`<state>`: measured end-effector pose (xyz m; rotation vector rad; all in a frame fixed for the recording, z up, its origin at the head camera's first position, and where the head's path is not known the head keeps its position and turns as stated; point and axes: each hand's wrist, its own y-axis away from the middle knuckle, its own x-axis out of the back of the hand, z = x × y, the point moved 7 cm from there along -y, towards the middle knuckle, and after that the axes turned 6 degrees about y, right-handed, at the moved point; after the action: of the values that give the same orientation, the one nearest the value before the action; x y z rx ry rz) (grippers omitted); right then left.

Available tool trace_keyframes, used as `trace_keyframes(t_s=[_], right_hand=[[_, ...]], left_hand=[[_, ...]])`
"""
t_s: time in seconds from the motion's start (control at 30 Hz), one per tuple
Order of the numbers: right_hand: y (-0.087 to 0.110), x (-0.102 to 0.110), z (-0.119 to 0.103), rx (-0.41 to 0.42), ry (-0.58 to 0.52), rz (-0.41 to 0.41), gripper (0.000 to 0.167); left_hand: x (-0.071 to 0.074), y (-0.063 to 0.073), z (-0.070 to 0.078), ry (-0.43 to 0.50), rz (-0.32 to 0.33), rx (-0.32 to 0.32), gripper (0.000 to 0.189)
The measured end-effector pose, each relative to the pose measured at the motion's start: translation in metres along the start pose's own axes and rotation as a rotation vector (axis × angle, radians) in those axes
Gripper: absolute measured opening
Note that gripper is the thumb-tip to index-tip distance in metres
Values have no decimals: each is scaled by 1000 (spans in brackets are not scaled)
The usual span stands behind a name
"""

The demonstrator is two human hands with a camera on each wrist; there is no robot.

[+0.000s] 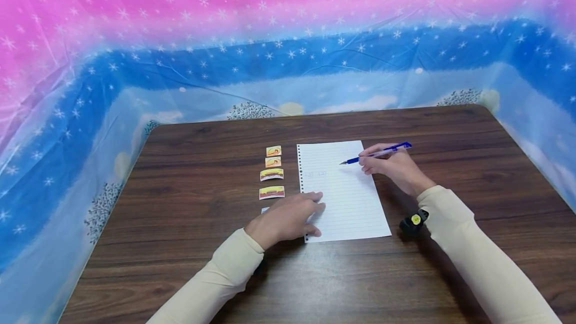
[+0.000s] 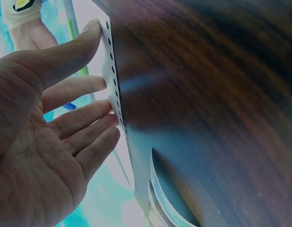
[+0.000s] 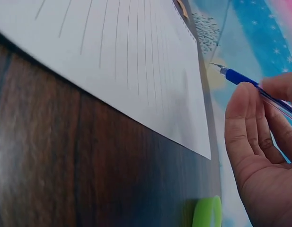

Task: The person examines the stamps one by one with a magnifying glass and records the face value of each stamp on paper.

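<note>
A sheet of lined paper (image 1: 346,204) with punched holes down its left edge lies on the table, bearing faint handwritten figures (image 1: 316,174). My right hand (image 1: 390,165) pinches a blue pen (image 1: 400,147) between thumb and fingers, its tip over the upper part of the sheet. In the right wrist view the pen's tip (image 3: 216,65) shows raised off the page. My left hand (image 1: 288,218) rests its fingertips on the sheet's lower left, fingers (image 2: 84,87) extended and spread, with the thumb by the punched edge in the left wrist view.
Left of the sheet stands a column of small printed cards: orange ones (image 1: 273,151) on top, yellow-and-red ones (image 1: 272,192) below, another (image 1: 264,210) mostly hidden by my left hand. A green object (image 3: 207,213) shows in the right wrist view. A patterned curtain (image 1: 270,64) surrounds the table (image 1: 189,189).
</note>
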<state>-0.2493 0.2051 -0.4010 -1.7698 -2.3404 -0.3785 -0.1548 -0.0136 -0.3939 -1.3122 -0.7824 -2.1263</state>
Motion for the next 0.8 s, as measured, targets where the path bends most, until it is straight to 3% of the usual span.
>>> trace_keyframes(t_s=[0.1, 0.27, 0.53, 0.8], right_hand=[[-2, -3, -1, 18, 40, 4, 34], [-6, -10, -1, 36, -29, -20, 26], [-11, -20, 4, -41, 40, -26, 35], [-16, -31, 6, -36, -12, -45, 32]], left_hand=[[0, 0, 0, 1, 0, 5, 52], [0, 0, 0, -3, 4, 5, 49], [1, 0, 0, -5, 6, 0, 48], [0, 0, 0, -13, 1, -2, 49]])
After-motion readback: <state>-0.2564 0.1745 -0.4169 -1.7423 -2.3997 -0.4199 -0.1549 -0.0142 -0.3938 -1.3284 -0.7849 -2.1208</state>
